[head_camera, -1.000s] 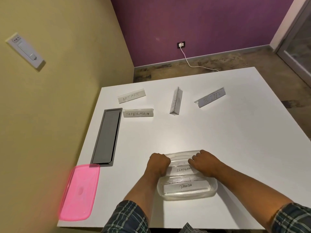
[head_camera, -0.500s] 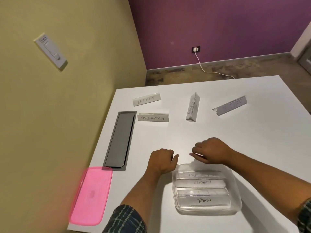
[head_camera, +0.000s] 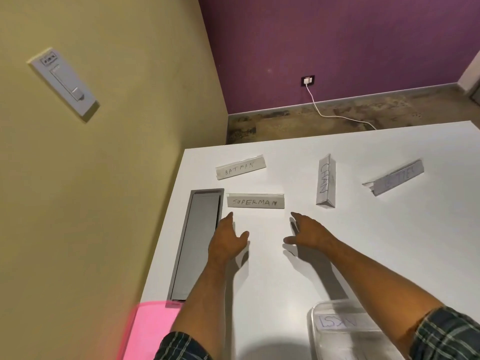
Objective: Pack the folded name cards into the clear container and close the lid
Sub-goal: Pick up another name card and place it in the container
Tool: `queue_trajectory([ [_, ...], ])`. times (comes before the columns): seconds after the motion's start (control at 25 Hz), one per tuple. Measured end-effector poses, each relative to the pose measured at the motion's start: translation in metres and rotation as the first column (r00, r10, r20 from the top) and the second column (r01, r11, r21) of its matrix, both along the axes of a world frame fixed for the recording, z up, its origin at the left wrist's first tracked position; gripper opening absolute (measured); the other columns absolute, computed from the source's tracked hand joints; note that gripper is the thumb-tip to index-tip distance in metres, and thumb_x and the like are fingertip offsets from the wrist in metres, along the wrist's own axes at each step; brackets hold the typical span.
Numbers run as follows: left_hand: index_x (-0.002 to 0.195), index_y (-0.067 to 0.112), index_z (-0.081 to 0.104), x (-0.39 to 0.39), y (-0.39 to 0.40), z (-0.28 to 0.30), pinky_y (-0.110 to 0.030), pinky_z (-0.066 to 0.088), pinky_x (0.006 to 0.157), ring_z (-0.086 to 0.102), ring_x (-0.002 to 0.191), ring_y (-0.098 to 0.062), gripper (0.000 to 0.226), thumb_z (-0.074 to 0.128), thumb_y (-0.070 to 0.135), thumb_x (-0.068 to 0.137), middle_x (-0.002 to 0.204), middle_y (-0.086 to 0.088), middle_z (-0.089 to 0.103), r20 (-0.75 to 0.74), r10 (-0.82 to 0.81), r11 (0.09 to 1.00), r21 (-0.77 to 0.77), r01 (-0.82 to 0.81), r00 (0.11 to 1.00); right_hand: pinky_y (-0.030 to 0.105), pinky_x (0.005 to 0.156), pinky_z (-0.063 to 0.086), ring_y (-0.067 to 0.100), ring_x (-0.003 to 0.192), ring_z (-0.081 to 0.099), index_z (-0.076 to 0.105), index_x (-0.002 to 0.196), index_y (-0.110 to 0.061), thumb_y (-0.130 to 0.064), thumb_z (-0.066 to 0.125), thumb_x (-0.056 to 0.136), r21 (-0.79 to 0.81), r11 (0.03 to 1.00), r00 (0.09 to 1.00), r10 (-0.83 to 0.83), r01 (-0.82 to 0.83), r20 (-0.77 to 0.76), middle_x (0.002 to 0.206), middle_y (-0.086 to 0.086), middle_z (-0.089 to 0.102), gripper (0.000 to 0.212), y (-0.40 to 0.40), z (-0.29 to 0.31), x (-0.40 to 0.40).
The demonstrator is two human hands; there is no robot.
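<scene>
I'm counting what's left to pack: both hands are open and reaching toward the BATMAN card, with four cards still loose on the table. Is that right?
Not quite. In the head view the left hand and right hand are open, but they reach toward the SUPERMAN card, the nearest one; the BATMAN card lies farther back. Four cards are indeed loose on the table.

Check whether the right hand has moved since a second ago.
Yes. The right hand has left the clear container and reached forward, open, towards the SUPERMAN card, which has stayed beside the grey hatch.
</scene>
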State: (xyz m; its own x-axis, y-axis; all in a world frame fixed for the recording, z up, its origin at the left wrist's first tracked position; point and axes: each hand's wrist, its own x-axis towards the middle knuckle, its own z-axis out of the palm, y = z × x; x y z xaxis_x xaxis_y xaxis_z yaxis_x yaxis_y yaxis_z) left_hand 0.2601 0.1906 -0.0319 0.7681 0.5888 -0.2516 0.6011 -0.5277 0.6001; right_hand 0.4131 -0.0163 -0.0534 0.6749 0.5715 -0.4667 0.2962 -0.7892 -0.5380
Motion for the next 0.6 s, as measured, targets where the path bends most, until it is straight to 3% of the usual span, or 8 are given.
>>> queue_trajectory([
  [0.12,0.153,0.017,0.032,0.018,0.02,-0.015,-0.024,0.033,0.104,0.042,0.139,-0.02,0.081,0.074,0.029,0.085,0.154,-0.003,0.039,0.051,0.034,0.997,-0.066,-0.031,0.998,0.039,0.115,0.033,0.022,0.147,0.028,0.007,0.159,-0.017,-0.049,0.08,0.071,-0.055,0.998,0.997,0.036,-0.032,0.075,0.164,0.005,0.021,0.118,0.016,-0.022,0.005],
  [0.28,0.155,0.025,0.027,0.049,0.047,-0.048,-0.039,0.036,0.116,0.039,0.142,-0.02,0.1,0.075,0.05,0.072,0.157,0.001,0.037,0.069,0.103,0.989,-0.11,-0.095,0.992,0.039,0.093,0.05,0.027,0.126,0.049,0.006,0.156,-0.011,-0.058,0.083,0.061,-0.183,0.983,0.949,0.058,0.0,0.31,0.142,0.008,0.046,0.131,0.033,-0.03,0.012],
  [0.44,0.153,0.029,0.027,0.073,0.066,-0.075,-0.044,0.042,0.111,0.048,0.135,-0.02,0.105,0.072,0.056,0.062,0.147,0.005,0.05,0.061,0.176,0.972,-0.167,-0.164,0.982,0.04,0.089,0.049,0.027,0.128,0.041,0.011,0.155,-0.01,-0.067,0.085,0.049,-0.189,0.981,0.938,0.033,0.035,0.346,0.137,0.008,0.042,0.141,0.043,-0.04,0.024],
  [0.52,0.145,0.026,0.04,0.081,0.07,-0.077,-0.034,0.046,0.104,0.056,0.125,-0.018,0.085,0.075,0.046,0.07,0.135,0.007,0.06,0.084,0.175,0.967,-0.201,-0.156,0.981,0.04,0.087,0.05,0.027,0.122,0.044,0.018,0.152,-0.015,-0.069,0.085,0.045,-0.174,0.985,0.929,0.051,0.015,0.368,0.133,0.006,0.044,0.137,0.045,-0.045,0.03],
  [0.6,0.131,0.019,0.055,0.085,0.069,-0.075,-0.023,0.046,0.091,0.063,0.113,-0.018,0.053,0.075,0.023,0.082,0.121,0.002,0.067,0.115,0.202,0.964,-0.198,-0.177,0.973,0.04,0.088,0.049,0.026,0.115,0.046,0.029,0.145,-0.02,-0.069,0.084,0.043,-0.152,0.988,0.918,0.075,-0.016,0.388,0.13,0.003,0.046,0.126,0.043,-0.048,0.032],
])
